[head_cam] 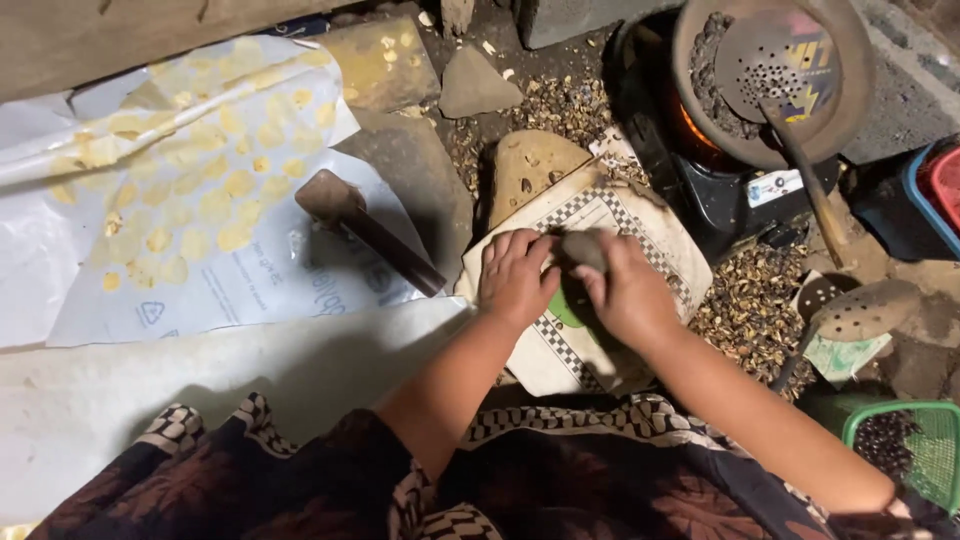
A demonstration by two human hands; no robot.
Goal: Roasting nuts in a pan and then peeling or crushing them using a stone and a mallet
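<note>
I hold a small grey stone (583, 248) in my right hand (625, 293), fingers wrapped around its near side, pressing it down over a white cloth with a checkered border (640, 235). My left hand (516, 275) lies just beside the stone, on its left, fingers bent and narrow, their tips resting on the cloth; whether they grip anything I cannot tell. A green patch (566, 308) shows on the cloth between my two hands. The cloth covers a rounded stone slab (530, 165) whose far end sticks out bare.

To the left of the slab a wooden mallet (365, 225) lies on a white plastic sheet (230, 280), and farther left pale yellow flattened discs (205, 170) are spread in rows across the sheet. Near me, below the sheet, runs a pale surface (150, 390), and my dark patterned skirt (300, 490) fills the near edge.

Far right, a clay pan (850, 110) sits over a glowing stove (700, 180), with a perforated ladle (765, 60) resting in it. Husks (750, 310) litter the ground right of the cloth. A second perforated scoop (860, 310) lies beyond them, and a green basket of dark seeds (900, 445) stands at the near right
</note>
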